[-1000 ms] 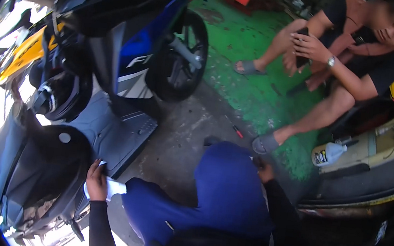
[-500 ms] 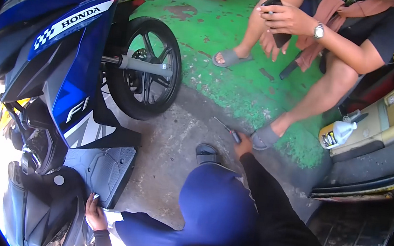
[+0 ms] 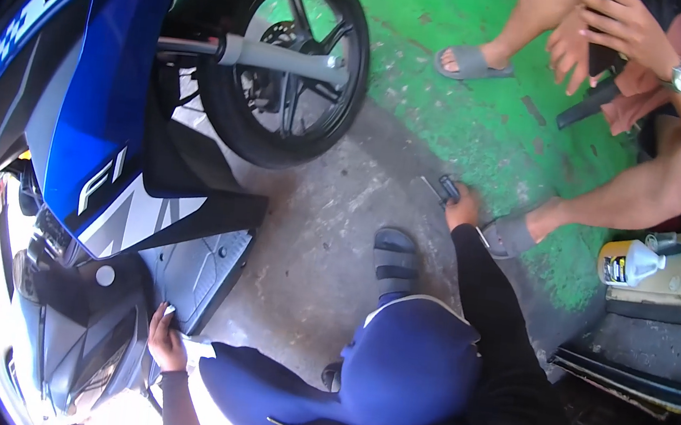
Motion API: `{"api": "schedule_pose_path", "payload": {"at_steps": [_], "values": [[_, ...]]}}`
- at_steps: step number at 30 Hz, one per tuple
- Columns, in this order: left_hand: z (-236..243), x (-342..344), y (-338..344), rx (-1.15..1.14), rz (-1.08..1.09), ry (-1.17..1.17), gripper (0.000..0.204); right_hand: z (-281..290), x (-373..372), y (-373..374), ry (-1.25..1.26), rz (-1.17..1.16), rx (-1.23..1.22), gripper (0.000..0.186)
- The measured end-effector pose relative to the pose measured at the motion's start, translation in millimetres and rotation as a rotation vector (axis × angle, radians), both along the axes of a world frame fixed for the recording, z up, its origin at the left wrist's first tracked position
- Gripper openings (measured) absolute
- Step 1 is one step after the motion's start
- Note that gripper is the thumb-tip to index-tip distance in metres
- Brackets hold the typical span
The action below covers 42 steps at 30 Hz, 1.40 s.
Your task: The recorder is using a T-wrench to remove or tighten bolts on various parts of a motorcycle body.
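Observation:
My right hand (image 3: 460,205) grips a screwdriver (image 3: 448,189) with a dark handle and thin shaft, low over the concrete beside the other person's grey slipper (image 3: 506,235). At lower left, my left hand (image 3: 166,340) pinches a small white object (image 3: 170,311) beside the grey scooter footboard (image 3: 198,280), with white material behind my wrist. My blue-clad knee (image 3: 406,371) is bent between my arms, and my sandalled foot (image 3: 394,261) is on the floor.
A blue and black scooter (image 3: 104,152) with an exposed front wheel (image 3: 340,103) fills the left. At upper right a seated person (image 3: 655,181) holds a phone. A white plastic jug (image 3: 629,262) rests on a cream panel (image 3: 675,297) at right; the floor is part green paint (image 3: 420,104).
My right hand has moved from beside my knee to the screwdriver on the floor and taken hold of it. The view has tilted, bringing the front wheel closer to the centre.

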<state>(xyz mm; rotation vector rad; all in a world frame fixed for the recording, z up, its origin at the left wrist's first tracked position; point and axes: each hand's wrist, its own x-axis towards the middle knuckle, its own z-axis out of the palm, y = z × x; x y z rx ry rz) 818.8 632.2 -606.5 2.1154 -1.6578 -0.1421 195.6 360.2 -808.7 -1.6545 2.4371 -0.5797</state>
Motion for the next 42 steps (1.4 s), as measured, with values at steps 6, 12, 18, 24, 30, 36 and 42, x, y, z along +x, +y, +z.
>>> {"api": "schedule_pose_path", "payload": {"at_steps": [6, 12, 18, 24, 30, 36, 42], "values": [[4.8, -6.2, -5.9, 0.013, 0.012, -0.034, 0.039, 6.1, 7.6, 3.4, 0.025, -0.008, -0.164, 0.042], [3.6, -10.0, -7.0, 0.011, 0.063, -0.107, 0.036, 17.8, 6.3, -1.9, 0.026, 0.03, -0.177, 0.041], [5.1, 2.8, -11.9, 0.042, 0.095, -0.124, 0.04, 24.3, -0.7, -8.9, -0.015, 0.005, -0.153, 0.041], [89.5, -19.1, -59.0, 0.302, 0.354, 0.183, 0.035, 109.9, 24.6, 0.6, -0.055, -0.031, -0.086, 0.04], [164.6, -89.9, -75.7, 0.572, 0.431, 0.379, 0.036, 236.2, 62.2, 20.1, -0.26, 0.166, 0.133, 0.054], [238.6, -57.0, -114.0, 1.0, 0.796, 0.197, 0.094, 358.8, 22.7, 89.0, -0.411, 0.182, 0.193, 0.05], [335.8, -43.0, -152.5, 1.094, 0.468, 0.177, 0.058, 440.8, -86.0, 191.9, -0.261, -0.111, 0.469, 0.048]]}}
